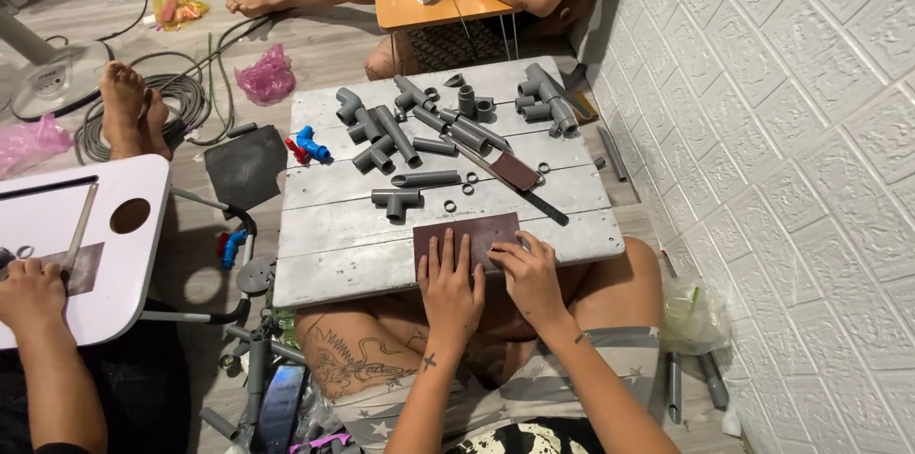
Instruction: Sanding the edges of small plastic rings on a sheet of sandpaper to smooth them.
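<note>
Your left hand [451, 284] lies flat with its fingers spread on the brown sandpaper sheet [467, 237], pinning it to the near edge of the white plank desk [343, 244] so it cannot slide. Your right hand [530, 273] is curled at the sheet's right end, fingertips pressed down as if on something small against the grit; whether it pinches a piece I cannot tell, since the fingers hide it. The sheet sits close to your lap, where both hands can bear down on it without stretching.

Farther back, out of the rubbing area, lie the grey PVC pipe fittings [448, 121]: elbows, tees and short tubes bunched toward the far half of the desk, with a grey tee [396, 201] and a few small grey rings [459, 190] nearer you. A long flat file wrapped in sandpaper [515, 176] lies slantwise between the heap and your sheet. A blue and red fitting [309, 146] rests at the left edge.

To your left, another person's hand [30, 294] rests on a separate small white desk [124, 254].
</note>
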